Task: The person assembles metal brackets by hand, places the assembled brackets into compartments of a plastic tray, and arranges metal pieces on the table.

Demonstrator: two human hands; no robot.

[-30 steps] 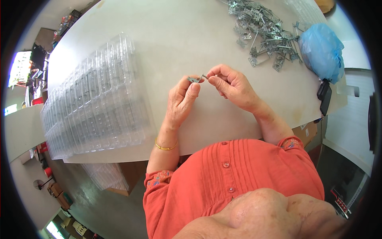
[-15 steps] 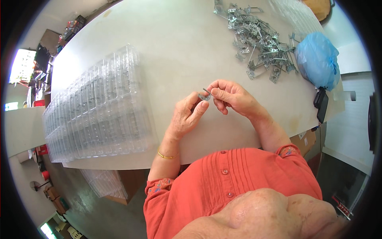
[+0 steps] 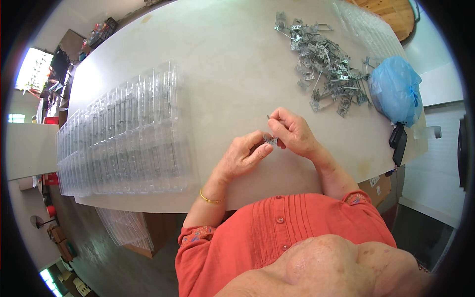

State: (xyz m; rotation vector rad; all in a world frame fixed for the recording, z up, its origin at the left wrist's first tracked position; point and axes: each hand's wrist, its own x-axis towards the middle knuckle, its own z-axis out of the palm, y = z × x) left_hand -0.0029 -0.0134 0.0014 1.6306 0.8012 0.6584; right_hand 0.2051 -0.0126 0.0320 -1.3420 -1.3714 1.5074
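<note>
Both hands meet above the near part of the pale table. My left hand (image 3: 246, 152) pinches a small grey metal bracket (image 3: 270, 140) between thumb and fingers. Close beside it, my right hand (image 3: 293, 132) is closed on a thin metal rod, whose tip (image 3: 268, 117) sticks out above the fingers. Whether rod and bracket are joined is hidden by the fingers. A loose pile of similar metal brackets with rods (image 3: 329, 62) lies farther off to the right.
On the left of the table (image 3: 222, 64) stands a clear plastic tray (image 3: 123, 128) with many compartments. At the right are a tied blue plastic bag (image 3: 396, 91) and a black object (image 3: 400, 143). More clear plastic (image 3: 368, 29) lies at the far right, by a round wooden board (image 3: 393, 15).
Both hands have shifted right and slightly nearer in the picture. My right hand has turned, and the rod tip now points up above its fingers. The whole view has also shifted slightly.
</note>
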